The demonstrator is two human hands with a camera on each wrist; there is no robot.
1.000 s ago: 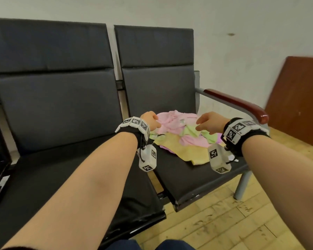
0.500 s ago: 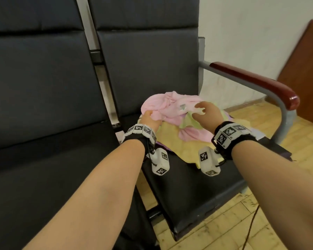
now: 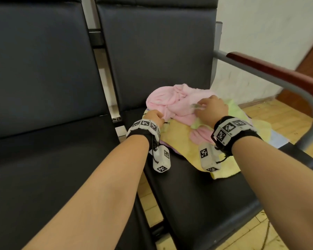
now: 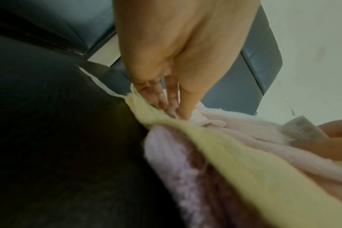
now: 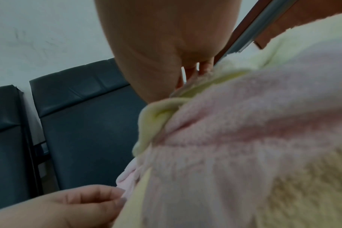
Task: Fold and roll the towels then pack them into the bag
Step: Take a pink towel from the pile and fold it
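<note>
Both hands are in the middle of the frame: the left hand [image 3: 153, 117] pinches the pink towel [image 3: 167, 101]; the right hand [image 3: 212, 108] grabs it too, over a yellow towel [image 3: 181, 141] on the chair [image 3: 197, 195].

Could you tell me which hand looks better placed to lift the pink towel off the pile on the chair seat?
Probably the right hand: it rests on top of the crumpled pink towel near its middle. The left hand pinches only the towel's near-left edge, beside the yellow towel, which suits steadying or spreading better.
</note>
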